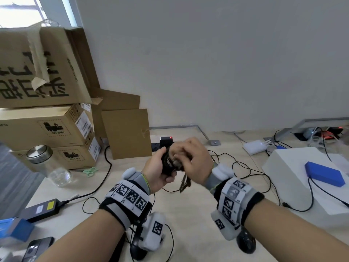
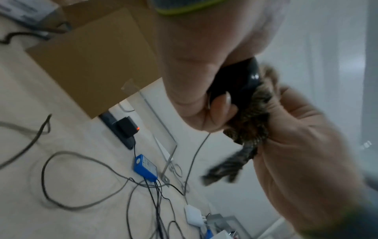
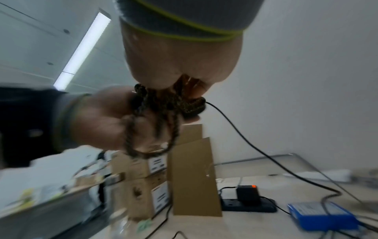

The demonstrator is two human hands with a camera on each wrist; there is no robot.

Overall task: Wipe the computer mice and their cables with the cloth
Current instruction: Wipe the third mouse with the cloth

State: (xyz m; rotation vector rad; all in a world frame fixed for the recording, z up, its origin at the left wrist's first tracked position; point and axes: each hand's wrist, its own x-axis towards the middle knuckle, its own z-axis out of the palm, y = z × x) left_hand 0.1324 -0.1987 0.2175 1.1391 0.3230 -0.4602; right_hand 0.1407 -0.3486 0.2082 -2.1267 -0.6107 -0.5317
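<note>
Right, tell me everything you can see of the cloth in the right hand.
The cloth is a dark, mottled brown-and-black fabric that looks coarsely woven. It is bunched up in the right hand, whose fingers curl round it, and is pressed against the black mouse that the left hand grips in the air above the desk. One loose end hangs down below the hands, blurred. In the right wrist view its folds look twisted, almost rope-like. Its full size and shape cannot be told.

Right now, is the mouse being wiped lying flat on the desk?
No, the left hand holds the mouse up above the desk.
</note>
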